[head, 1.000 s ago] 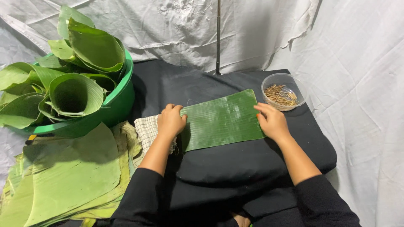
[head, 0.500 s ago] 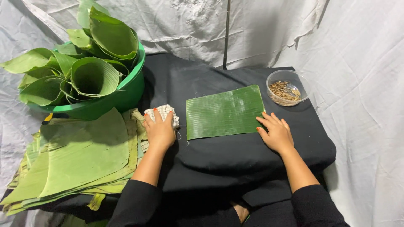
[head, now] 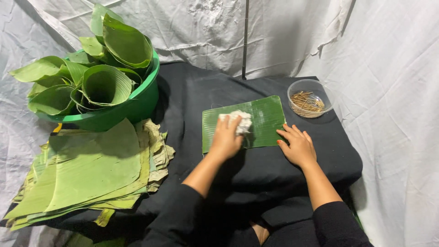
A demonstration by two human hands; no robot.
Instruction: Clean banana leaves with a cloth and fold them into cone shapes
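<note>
Black cloth [head: 192,96] – left hand [head: 227,137] grips rag [head: 238,121] on leaf [head: 265,114], right hand [head: 297,146] flat (fingers spread) at its edge.

left hand: my left hand [head: 226,137] presses a crumpled white cloth [head: 238,121] onto the cut banana leaf [head: 263,120]
right hand: my right hand [head: 297,145] lies flat, fingers spread, with fingertips on the leaf's right lower edge and palm on the black cloth-covered table [head: 192,98]
bowl: a clear bowl of small wooden sticks [head: 310,99] sits just beyond the leaf's right corner
basin: a green basin [head: 130,106] at far left holds rolled leaves
stack: flat leaves piled [head: 87,169] below the basin
backdrop: white sheet [head: 292,32] behind and to the right
</note>
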